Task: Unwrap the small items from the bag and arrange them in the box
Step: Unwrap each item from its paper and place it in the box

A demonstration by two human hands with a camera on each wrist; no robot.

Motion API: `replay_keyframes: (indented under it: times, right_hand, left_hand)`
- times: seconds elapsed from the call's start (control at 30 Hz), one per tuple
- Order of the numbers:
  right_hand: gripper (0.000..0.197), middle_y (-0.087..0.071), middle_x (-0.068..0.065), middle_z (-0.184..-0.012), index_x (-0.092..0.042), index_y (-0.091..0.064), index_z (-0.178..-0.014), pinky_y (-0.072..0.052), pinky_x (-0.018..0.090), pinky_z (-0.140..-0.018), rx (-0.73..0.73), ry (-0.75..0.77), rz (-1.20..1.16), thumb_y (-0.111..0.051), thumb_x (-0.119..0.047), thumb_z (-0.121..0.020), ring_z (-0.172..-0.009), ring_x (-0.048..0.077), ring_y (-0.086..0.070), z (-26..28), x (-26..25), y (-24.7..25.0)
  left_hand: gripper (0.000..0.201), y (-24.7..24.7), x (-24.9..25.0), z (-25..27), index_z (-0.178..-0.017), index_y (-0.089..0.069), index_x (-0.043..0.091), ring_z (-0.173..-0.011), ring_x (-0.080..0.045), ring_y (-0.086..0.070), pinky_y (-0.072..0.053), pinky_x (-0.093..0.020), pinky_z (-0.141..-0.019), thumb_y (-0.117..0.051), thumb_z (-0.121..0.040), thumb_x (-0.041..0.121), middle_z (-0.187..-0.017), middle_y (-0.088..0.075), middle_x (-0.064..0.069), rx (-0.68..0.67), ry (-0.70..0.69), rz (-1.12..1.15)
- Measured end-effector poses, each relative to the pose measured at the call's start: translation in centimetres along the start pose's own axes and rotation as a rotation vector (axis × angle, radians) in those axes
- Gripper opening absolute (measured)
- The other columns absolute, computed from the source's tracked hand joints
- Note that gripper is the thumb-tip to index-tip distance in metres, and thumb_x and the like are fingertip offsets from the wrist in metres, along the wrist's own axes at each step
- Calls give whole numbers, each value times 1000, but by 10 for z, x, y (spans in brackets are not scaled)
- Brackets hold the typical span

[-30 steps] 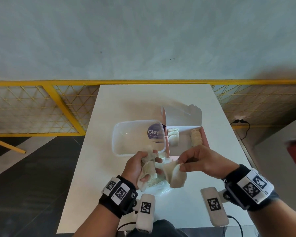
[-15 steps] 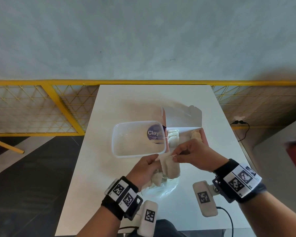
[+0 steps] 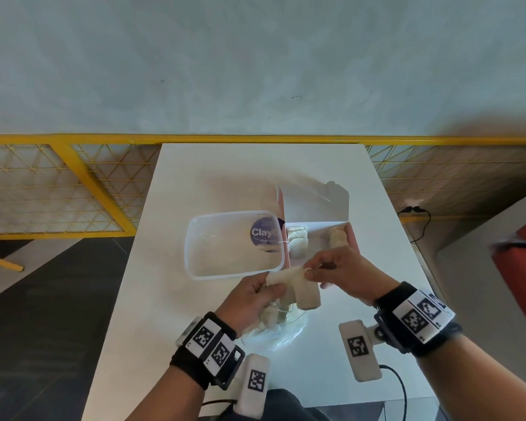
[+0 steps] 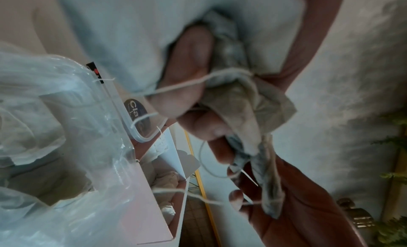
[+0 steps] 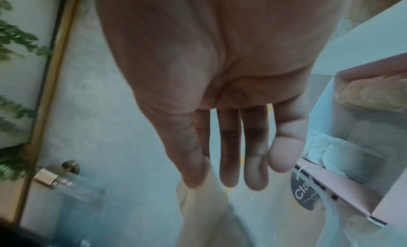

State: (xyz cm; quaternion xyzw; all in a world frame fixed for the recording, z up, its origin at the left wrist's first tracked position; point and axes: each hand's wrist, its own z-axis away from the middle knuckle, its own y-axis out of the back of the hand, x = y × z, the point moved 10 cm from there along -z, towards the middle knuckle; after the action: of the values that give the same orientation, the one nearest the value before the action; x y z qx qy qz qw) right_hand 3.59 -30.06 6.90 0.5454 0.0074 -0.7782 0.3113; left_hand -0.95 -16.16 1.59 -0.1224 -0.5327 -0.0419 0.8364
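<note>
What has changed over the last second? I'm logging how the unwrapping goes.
Both hands rose from the near table edge toward the box. The left hand and right hand now pinch the small item stretched flat between them; before, it hung bunched. The clear container, the box and the pieces inside stayed put.

Setting: a plain indoor room, a staged recording spot rather than any kitchen or shop we can name.
We list: one small white table [image 3: 195, 189] pushed against a bare grey plastered wall [image 3: 255, 56]; a yellow metal railing [image 3: 73, 177] with diamond mesh behind it; dark floor tiles [image 3: 43, 314]; a black cable [image 3: 419, 220] trailing along the floor on the right; green foliage [image 5: 13, 38] and a brass fitting [image 5: 47, 176] in the wrist views.
</note>
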Motion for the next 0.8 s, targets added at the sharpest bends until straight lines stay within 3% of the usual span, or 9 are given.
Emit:
replay_keyframes:
  times: [0.1,0.17,0.23,0.33,0.4,0.47,0.57,0.7,0.8]
  right_hand:
    - [2,-64,-5,-65,-16,-73,-79,-42,19,-53,149,-53,-15,-73,-14,-78,-57,6,-52,-8,28,41]
    - [2,-58,-6,-54,-16,-73,-79,-37,16,-45,303,-112,60,-73,-14,-79,-44,5,-45,-14,56,83]
    - [4,-60,-1,-56,-14,-72,-83,-37,14,-42,376,-172,214,-69,-12,-82,-41,4,-48,-21,82,117]
    - [5,-69,3,-76,-17,-70,-83,-41,20,-49,380,-203,372,-66,-14,-84,-58,14,-62,-30,108,142]
    - [8,-70,-1,-81,-22,-68,-82,-45,21,-57,337,-174,451,-65,-15,-85,-63,16,-65,-36,111,143]
    - [6,-69,-3,-81,-21,-68,-84,-48,21,-61,253,-158,525,-65,-15,-85,-62,15,-65,-41,111,134]
    - [6,-70,2,-86,-14,-69,-88,-49,23,-68,179,-157,632,-64,-15,-86,-65,17,-63,-50,116,122]
    - [13,-70,5,-101,-14,-71,-93,-46,27,-84,163,-171,761,-60,-18,-88,-92,21,-62,-63,125,116]
    - [17,-68,6,-105,-14,-70,-98,-47,29,-87,149,-210,810,-58,-22,-89,-99,23,-61,-69,134,112]
  left_hand:
    - [13,12,-8,-8,-97,-66,4,-65,-8,-67,-50,-18,-60,-53,-93,4,-79,-70,-3,86,6,-89]
    - [12,26,-14,-13,-91,-70,12,-69,-7,-66,-48,-23,-67,-60,-88,20,-81,-72,0,170,-8,-216]
    - [31,39,-19,-15,-83,-69,11,-61,-9,-58,-43,-28,-65,-59,-74,39,-75,-69,0,246,-16,-301]
    - [46,49,-24,-14,-73,-65,11,-61,-14,-53,-38,-29,-63,-52,-63,54,-70,-65,-7,295,-26,-341]
    - [52,52,-28,-14,-76,-65,9,-66,-17,-56,-38,-29,-64,-51,-62,57,-77,-68,-13,299,-20,-347]
    - [56,53,-32,-14,-84,-68,8,-71,-22,-63,-41,-30,-67,-52,-62,58,-83,-71,-12,294,-8,-357]
    - [45,53,-36,-14,-84,-70,13,-82,-27,-66,-43,-29,-69,-55,-67,53,-86,-73,-7,296,-5,-351]
    - [42,53,-41,-14,-82,-70,18,-80,-29,-67,-43,-27,-67,-56,-67,54,-88,-73,-7,293,4,-332]
    - [37,53,-39,-12,-84,-71,15,-84,-26,-67,-44,-28,-70,-55,-72,46,-87,-74,-1,301,17,-349]
